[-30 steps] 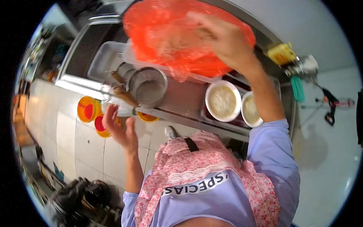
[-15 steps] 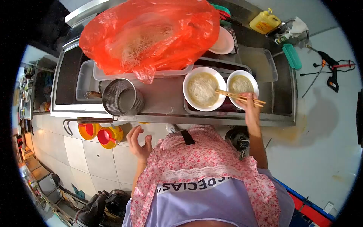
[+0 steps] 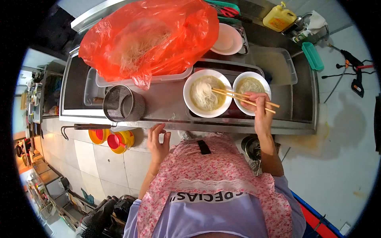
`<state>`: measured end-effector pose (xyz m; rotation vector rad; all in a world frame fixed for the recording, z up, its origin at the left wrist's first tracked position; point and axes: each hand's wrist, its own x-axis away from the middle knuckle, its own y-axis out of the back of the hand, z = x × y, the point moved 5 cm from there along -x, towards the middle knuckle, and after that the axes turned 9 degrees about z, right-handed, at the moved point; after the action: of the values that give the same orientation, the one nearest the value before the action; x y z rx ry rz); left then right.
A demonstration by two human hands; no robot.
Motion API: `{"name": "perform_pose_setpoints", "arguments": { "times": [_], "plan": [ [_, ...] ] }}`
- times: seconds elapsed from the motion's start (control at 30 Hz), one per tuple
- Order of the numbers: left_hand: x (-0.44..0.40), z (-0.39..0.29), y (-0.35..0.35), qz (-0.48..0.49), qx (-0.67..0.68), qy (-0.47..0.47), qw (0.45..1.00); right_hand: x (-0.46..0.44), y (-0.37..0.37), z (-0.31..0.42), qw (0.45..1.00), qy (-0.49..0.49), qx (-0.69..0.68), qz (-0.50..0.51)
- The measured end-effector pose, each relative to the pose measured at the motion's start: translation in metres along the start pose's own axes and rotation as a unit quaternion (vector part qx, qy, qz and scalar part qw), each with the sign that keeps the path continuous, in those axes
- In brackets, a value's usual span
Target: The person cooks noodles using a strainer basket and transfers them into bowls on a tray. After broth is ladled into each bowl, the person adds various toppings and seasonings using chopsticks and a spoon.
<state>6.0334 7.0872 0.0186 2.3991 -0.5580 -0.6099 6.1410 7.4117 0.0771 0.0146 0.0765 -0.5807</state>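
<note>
My right hand (image 3: 260, 113) grips a pair of wooden chopsticks (image 3: 238, 96). Their tips are in the noodles (image 3: 203, 93) of the larger white bowl (image 3: 188, 104), where a clump stands raised above the broth. A smaller white bowl (image 3: 268, 85), also with noodles in broth, lies beneath the hand and the chopsticks. Near the counter's front edge, my left hand (image 3: 158, 143) is empty, with fingers loosely curled and the thumb apart. The handled metal strainer basket (image 3: 124, 104) stands on the counter to its left.
An orange plastic bag (image 3: 180, 39) of dry noodles sits on a clear plastic tub (image 3: 170, 78). White plates (image 3: 227, 39) lie behind the bowls. A water-filled container (image 3: 287, 65) stands at right. Two yellow buckets (image 3: 126, 139) are on the floor at left.
The chopsticks have shifted slightly left, and the noodles in the larger bowl are now gathered into a raised clump. My left hand has moved up and right. The whole view has shifted slightly.
</note>
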Motion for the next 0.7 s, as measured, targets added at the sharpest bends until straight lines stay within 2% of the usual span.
{"name": "perform_pose_setpoints", "arguments": {
  "times": [0.07,0.2,0.23,0.33,0.37,0.4,0.6,0.7],
  "plan": [
    [0.003,0.001,0.0,-0.002,0.008,0.018,1.0,-0.001,0.004,0.014,0.999,0.018,0.024,0.04],
    [0.015,0.008,0.002,-0.013,0.014,0.073,0.997,0.006,0.027,-0.003,0.997,-0.002,0.076,0.034],
    [0.017,0.008,0.003,-0.017,0.015,0.085,0.996,0.009,0.025,-0.018,0.996,-0.055,0.049,0.043],
    [0.021,0.011,0.005,-0.029,0.021,0.107,0.994,0.014,0.008,-0.062,0.997,-0.069,0.001,0.022],
    [0.021,0.01,0.006,-0.033,0.015,0.106,0.994,0.016,0.003,-0.065,0.999,-0.047,-0.006,-0.002],
    [0.021,0.01,0.007,-0.036,0.009,0.104,0.994,0.018,0.006,-0.07,0.996,-0.068,-0.043,-0.029],
    [0.019,0.012,0.006,-0.03,0.009,0.105,0.994,0.032,0.023,-0.096,0.93,-0.206,-0.245,-0.182],
    [0.016,0.01,0.004,-0.022,0.01,0.105,0.994,0.035,0.028,-0.099,0.923,-0.201,-0.277,-0.176]
  ]
}}
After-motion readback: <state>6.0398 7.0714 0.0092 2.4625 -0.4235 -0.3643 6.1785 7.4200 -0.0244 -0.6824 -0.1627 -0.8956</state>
